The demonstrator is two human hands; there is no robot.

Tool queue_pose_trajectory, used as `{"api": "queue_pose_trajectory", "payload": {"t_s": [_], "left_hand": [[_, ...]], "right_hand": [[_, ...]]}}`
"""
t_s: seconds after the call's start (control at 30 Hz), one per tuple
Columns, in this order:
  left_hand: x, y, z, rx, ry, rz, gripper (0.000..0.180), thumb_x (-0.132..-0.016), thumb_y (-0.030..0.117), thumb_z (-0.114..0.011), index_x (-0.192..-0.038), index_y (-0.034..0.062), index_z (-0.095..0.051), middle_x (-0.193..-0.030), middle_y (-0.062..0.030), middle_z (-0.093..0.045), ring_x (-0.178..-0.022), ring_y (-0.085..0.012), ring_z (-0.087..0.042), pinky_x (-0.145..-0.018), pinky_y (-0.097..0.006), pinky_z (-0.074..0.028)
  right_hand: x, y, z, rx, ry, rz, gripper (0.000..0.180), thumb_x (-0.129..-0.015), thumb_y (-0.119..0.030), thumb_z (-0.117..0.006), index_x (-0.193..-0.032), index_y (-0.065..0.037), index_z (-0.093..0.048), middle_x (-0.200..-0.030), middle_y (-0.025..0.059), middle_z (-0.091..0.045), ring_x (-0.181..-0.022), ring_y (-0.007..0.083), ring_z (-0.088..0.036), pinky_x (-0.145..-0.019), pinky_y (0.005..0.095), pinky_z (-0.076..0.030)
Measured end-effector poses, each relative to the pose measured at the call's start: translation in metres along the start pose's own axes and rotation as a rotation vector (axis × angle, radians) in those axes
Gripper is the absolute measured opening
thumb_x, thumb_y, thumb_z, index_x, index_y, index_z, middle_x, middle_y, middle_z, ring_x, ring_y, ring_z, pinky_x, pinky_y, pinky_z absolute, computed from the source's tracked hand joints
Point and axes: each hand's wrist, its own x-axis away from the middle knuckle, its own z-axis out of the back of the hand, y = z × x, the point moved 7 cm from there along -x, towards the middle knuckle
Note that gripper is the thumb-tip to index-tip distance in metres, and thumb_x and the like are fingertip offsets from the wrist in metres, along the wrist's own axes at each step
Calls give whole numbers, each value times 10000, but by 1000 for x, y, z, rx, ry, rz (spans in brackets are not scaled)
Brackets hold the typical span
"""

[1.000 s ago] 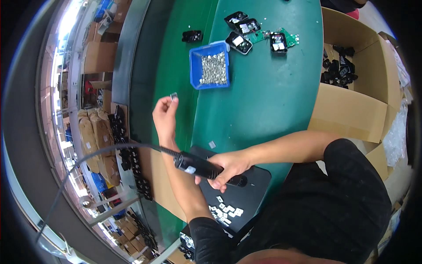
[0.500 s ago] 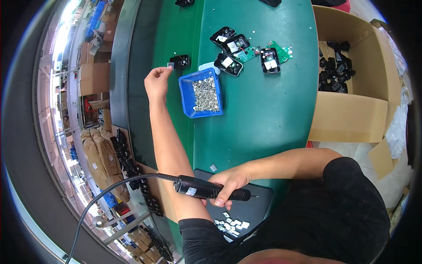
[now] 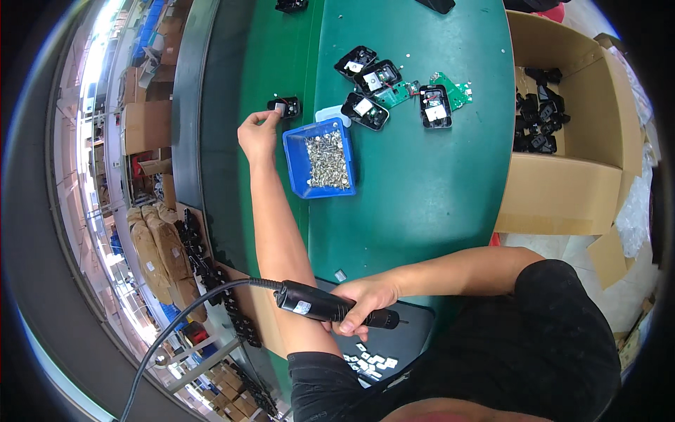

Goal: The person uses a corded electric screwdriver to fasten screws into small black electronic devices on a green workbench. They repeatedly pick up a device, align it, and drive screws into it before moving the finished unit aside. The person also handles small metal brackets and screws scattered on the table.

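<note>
On the smooth green tabletop (image 3: 422, 176), the left hand (image 3: 259, 133) reaches out, its grip pinching a small black plastic housing (image 3: 285, 107) just beside a blue rectangular bin (image 3: 299, 169) heaped with shiny metal screws (image 3: 325, 158). Nearer the body, the right hand (image 3: 362, 302) has its grip wrapped round a black cylindrical corded screwdriver (image 3: 320, 306).

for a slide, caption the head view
Left hand reaches a small black part beside the blue screw tray; right hand grips a corded screwdriver.
</note>
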Motion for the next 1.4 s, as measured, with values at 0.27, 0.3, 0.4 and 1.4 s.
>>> {"api": "queue_pose_trajectory", "payload": {"t_s": [0.27,0.3,0.4,1.4], "left_hand": [[-8,-14,-5,54,-13,-20,259,-721,203,-779,-821,-10,-672,-741,-64,-656,-661,-119,-568,-646,-277,-458],[-13,-18,-7,60,-32,-16,264,-722,200,-779,-832,-12,-666,-759,-72,-663,-681,-124,-583,-663,-279,-465],[-11,-10,-12,24,30,-51,288,-728,197,-774,-891,-14,-665,-824,-92,-683,-750,-148,-626,-719,-290,-479],[508,-116,144,33,61,432,375,-761,25,-686,-1133,40,-640,-1072,-124,-662,-1003,-231,-621,-887,-320,-460]], "right_hand": [[0,-3,2,26,23,21,326,-845,-190,-698,-1045,-15,-509,-751,33,-524,-613,95,-570,-589,298,-549],[0,-2,2,29,21,22,324,-844,-189,-698,-1044,-14,-512,-751,33,-524,-615,95,-571,-592,298,-550],[2,-6,5,48,34,31,319,-841,-190,-699,-1037,-12,-521,-752,32,-524,-620,97,-573,-601,300,-551],[-1,-62,20,496,136,292,680,-819,-105,-661,-1367,52,-290,-826,104,-566,-626,166,-576,-603,339,-545]]}}
